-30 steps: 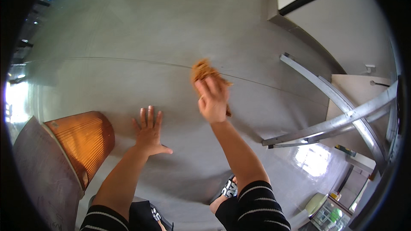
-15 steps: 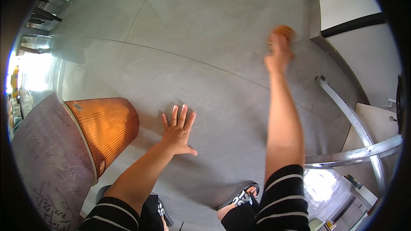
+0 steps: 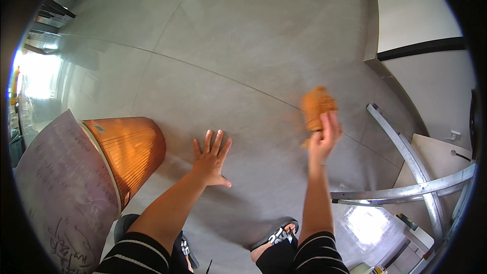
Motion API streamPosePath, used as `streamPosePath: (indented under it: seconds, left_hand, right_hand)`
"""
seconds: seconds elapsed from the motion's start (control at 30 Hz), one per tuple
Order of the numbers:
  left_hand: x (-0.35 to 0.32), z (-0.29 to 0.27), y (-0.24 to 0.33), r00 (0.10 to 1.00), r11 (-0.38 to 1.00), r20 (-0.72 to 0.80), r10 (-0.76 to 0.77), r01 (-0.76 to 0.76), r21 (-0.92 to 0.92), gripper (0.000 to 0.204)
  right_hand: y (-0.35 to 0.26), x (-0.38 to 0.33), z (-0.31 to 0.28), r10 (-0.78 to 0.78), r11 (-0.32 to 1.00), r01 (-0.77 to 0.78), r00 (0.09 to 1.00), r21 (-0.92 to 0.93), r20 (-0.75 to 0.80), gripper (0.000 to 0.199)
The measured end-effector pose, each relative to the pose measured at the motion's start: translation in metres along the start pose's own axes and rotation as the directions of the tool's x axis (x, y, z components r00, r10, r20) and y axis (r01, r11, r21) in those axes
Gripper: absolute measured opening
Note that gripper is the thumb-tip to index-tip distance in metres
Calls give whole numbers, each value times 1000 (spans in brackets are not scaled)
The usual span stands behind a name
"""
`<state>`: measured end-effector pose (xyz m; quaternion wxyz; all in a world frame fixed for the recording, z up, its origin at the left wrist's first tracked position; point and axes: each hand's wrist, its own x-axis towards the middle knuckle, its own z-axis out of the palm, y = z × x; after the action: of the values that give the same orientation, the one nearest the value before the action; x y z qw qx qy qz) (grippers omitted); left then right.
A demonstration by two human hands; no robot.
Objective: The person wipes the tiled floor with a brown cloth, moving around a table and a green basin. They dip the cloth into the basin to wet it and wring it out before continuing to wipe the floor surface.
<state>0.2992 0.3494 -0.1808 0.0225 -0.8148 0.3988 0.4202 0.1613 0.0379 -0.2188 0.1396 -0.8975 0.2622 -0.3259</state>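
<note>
My left hand (image 3: 208,162) rests on the grey tiled floor (image 3: 243,35) with its fingers spread and nothing in it. Further right, my right hand (image 3: 326,134) grips an orange-brown cloth (image 3: 318,107), bunched and textured, against the floor near a tile joint. Motion slightly blurs the cloth. A small piece of the same colour shows below the fingers.
An orange ribbed drum-shaped stand (image 3: 131,155) with a written-on pale top (image 3: 66,187) stands at the left. Curved metal legs (image 3: 406,190) cross at the right, near a white cabinet (image 3: 421,15). My sandalled feet (image 3: 278,236) are at the bottom.
My right hand has drawn the cloth nearer to me and slightly left across the floor. My left hand stays spread in about the same place.
</note>
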Motion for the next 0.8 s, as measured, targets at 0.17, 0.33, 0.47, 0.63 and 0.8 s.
streamPosePath:
  seconds: [0.17, 0.33, 0.47, 0.63, 0.8]
  left_hand:
    - [4, 2, 3, 1000, 1000, -7, 18, -18, -7, 138]
    - [4, -2, 6, 1000, 1000, 0, 10, -10, 7, 138]
    - [3, -3, 1, 1000, 1000, 3, 23, -23, 6, 137]
    - [1, -1, 0, 1000, 999, -5, 28, -28, -31, 137]
    - [5, 5, -1, 999, 999, -25, 23, -24, -26, 137]
  right_hand:
    - [3, 22, 31, 185, 920, -186, 982, -344, -36, 42]
    - [-118, -45, 61, -213, 954, 141, 940, 265, 266, 21]
    - [-102, -48, 54, -171, 922, 100, 972, 375, 159, 32]
    - [41, 25, 16, 525, 752, -534, 840, -388, -139, 62]
    - [103, 70, 56, 510, 667, -481, 851, -569, -122, 61]
